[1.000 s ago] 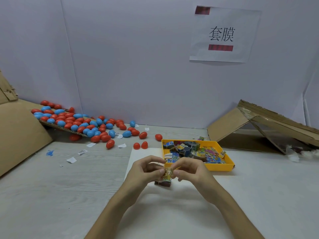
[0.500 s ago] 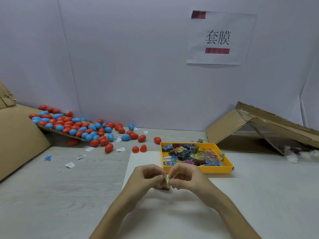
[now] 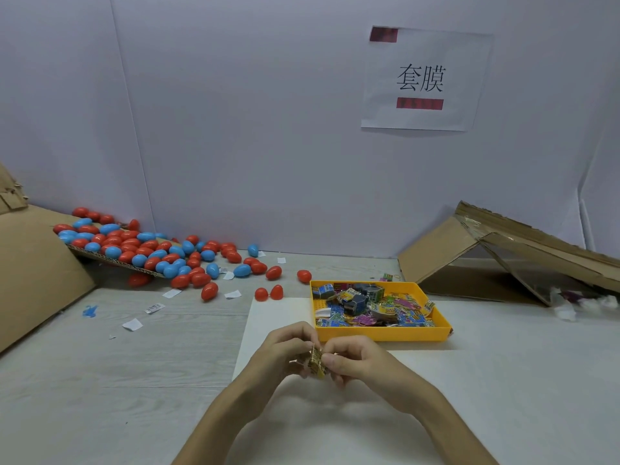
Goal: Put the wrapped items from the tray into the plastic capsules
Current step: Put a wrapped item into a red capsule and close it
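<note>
Two bare hands meet over a white sheet [image 3: 268, 317] laid on the pale wood-grain table [image 3: 134, 364]. The left hand [image 3: 285, 350] and the right hand [image 3: 355, 360] both pinch one small gold-printed wrapped item [image 3: 316, 361] with curled fingertips, and they hold it between them just above the sheet. Whether anything else is held behind the packet cannot be told.

Just beyond the right hand sits a shallow yellow plastic tray [image 3: 382, 334], resting partly on the sheet. It is filled with a loose heap of colourful wrapped items [image 3: 369, 305] in blue, pink, green and black.

At far left, a pile of red and blue egg-shaped plastic capsules [image 3: 151, 250] spills off a tilted corrugated cardboard ramp [image 3: 110, 260] onto the table. A pair of red capsules [image 3: 268, 293] lies near the sheet's far edge, well apart from the hands.

Small white paper scraps [image 3: 132, 324] are scattered on the table to the left. A collapsed brown cardboard box [image 3: 503, 250] leans at right. A white paper sign with printed characters [image 3: 426, 78] hangs on the pale wall behind.
</note>
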The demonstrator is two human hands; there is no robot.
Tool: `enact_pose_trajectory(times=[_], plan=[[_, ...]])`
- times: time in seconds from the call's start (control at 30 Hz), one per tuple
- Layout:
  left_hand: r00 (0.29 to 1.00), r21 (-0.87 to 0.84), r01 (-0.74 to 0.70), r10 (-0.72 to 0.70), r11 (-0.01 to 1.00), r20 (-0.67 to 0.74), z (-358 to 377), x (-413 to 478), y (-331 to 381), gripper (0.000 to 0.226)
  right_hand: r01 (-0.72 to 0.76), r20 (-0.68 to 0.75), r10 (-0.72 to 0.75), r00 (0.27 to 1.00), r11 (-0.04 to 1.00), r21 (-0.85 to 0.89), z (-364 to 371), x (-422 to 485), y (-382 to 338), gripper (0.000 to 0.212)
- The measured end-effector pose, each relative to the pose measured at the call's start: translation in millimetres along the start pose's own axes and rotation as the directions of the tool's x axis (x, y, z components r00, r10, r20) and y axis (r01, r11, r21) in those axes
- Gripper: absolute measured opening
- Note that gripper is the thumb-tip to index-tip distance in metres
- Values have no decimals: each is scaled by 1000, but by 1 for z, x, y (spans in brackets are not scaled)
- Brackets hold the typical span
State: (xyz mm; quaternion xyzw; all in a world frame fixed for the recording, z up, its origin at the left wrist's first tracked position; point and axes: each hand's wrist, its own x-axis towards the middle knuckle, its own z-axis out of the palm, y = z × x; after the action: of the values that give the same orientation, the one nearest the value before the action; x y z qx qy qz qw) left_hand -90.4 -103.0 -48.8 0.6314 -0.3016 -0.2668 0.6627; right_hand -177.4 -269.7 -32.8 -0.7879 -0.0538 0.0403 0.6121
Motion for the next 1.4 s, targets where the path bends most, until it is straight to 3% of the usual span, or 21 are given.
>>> enact_pose_trajectory(times=[0.13, 0.3, 0.5, 0.67, 0.77, 0.97, 1.1, 1.23, 1.3, 1.33, 1.37, 1.4], plan=[[1000, -217, 0, 4, 976, 18, -1, 0, 5, 8, 6, -20, -5, 1000, 999, 34, 1, 0, -2, 27], [1000, -144, -20, 19, 989, -10, 2, -2, 5, 12, 33, -19, -31, 999, 995, 96, 3, 2, 1, 22], [999, -109, 43, -46, 993, -26, 7, -4, 7, 27, 115, -135, -82, 987, 959, 257, 0, 5, 1, 22], [994, -115, 98, -102, 989, -30, 6, -3, 7, 15, 157, -138, -120, 983, 941, 300, 3, 7, 4, 15], [989, -208, 146, -147, 967, 8, 4, -4, 9, 14, 191, -134, -154, 979, 921, 340, 3, 7, 4, 14], [969, -333, 240, -204, 912, 141, 3, -7, 12, 45, 181, -96, -155, 983, 899, 399, 2, 5, 6, 20], [986, -396, 164, -155, 904, 54, 1, -6, 10, 41, 141, -87, -118, 989, 923, 358, 2, 6, 6, 11], [942, -204, 69, -132, 976, -308, -18, 8, 11, 19, 145, -152, -94, 984, 918, 369, -1, 6, 4, 9], [882, 47, 94, -62, 994, -467, -41, 20, 16, 18, 154, -197, -82, 977, 911, 383, -4, 6, 4, 7], [858, 273, 129, 30, 953, -512, -57, 26, 18, 20, 159, -213, -81, 974, 911, 382, -4, 7, 4, 6], [849, 531, 188, 134, 826, -511, -74, 32, 20, 22, 162, -223, -80, 971, 912, 376, -3, 7, 4, 5], [856, 753, 265, 213, 602, -472, -93, 37, 22, 24, 164, -229, -80, 970, 913, 373, -3, 7, 4, 3]])
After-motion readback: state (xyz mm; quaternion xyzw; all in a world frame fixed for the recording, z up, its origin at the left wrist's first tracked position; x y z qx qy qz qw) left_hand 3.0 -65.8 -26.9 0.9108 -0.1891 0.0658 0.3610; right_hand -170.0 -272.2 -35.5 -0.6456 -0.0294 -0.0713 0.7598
